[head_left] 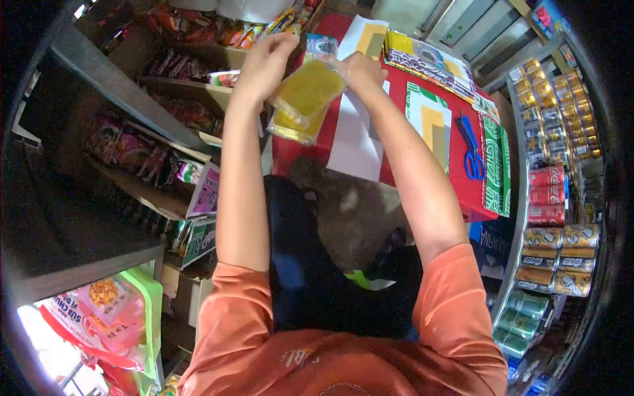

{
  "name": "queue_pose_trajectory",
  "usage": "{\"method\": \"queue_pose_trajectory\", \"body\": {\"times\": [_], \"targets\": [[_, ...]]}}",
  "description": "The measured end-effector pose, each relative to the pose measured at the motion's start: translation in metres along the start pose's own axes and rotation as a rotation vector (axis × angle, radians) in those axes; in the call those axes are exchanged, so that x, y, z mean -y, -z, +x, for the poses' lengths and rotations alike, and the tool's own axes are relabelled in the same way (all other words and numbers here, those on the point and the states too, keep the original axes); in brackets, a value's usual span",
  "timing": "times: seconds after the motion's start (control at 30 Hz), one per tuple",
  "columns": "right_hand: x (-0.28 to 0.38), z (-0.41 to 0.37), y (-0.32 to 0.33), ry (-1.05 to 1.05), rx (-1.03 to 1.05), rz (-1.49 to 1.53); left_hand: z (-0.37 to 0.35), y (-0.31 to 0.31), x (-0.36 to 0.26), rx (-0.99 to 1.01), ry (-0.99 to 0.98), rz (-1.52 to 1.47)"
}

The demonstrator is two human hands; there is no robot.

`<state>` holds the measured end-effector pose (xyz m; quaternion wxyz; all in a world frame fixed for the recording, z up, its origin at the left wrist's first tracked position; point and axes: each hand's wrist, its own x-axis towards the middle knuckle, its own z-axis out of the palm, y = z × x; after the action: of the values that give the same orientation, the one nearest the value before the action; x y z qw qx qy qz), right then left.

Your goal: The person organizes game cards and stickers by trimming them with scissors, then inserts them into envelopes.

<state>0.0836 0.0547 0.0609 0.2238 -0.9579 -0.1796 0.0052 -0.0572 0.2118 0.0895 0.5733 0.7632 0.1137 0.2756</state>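
Note:
My right hand (362, 72) is closed on the upper right corner of a yellow packet in clear plastic (308, 91), which hangs tilted between my arms. Under it shows a second yellow layer (297, 127), perhaps part of the same stack. Raised to the left of the packet is my left hand (269, 65), its fingers drawn together; whatever its fingertips pinch, if anything, is hidden. A blue and white card or packet (321, 45) lies just beyond, between both hands.
A red-covered table (304, 165) carries white sheets (356, 132), patterned packets (429, 63), a green-patterned piece (496, 165) and blue-handled scissors (473, 155). Boxed snacks (139, 148) fill the left shelves. Drink cans (547, 195) line the right rack.

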Motion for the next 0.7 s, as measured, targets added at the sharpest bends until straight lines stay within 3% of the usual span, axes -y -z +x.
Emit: {"method": "queue_pose_trajectory", "body": {"times": [0.1, 0.2, 0.23, 0.5, 0.6, 0.7], "targets": [[0.001, 0.005, -0.001, -0.006, 0.016, -0.059, 0.007, 0.001, -0.006, 0.109, 0.061, 0.075], [-0.004, 0.009, -0.004, 0.025, 0.024, -0.086, -0.006, -0.001, -0.009, 0.394, 0.213, 0.106], [-0.007, 0.008, -0.008, 0.034, 0.026, -0.091, -0.01, -0.002, 0.006, 0.405, 0.172, 0.14], [-0.013, 0.003, -0.011, 0.042, -0.172, 0.059, -0.049, 0.001, -0.023, 0.375, 0.063, 0.196], [-0.013, 0.001, -0.005, 0.011, -0.008, 0.002, -0.055, -0.002, -0.009, 0.302, -0.006, 0.269], [-0.007, -0.002, -0.009, 0.017, -0.039, -0.076, -0.048, 0.002, 0.006, 0.235, 0.004, 0.257]]}}
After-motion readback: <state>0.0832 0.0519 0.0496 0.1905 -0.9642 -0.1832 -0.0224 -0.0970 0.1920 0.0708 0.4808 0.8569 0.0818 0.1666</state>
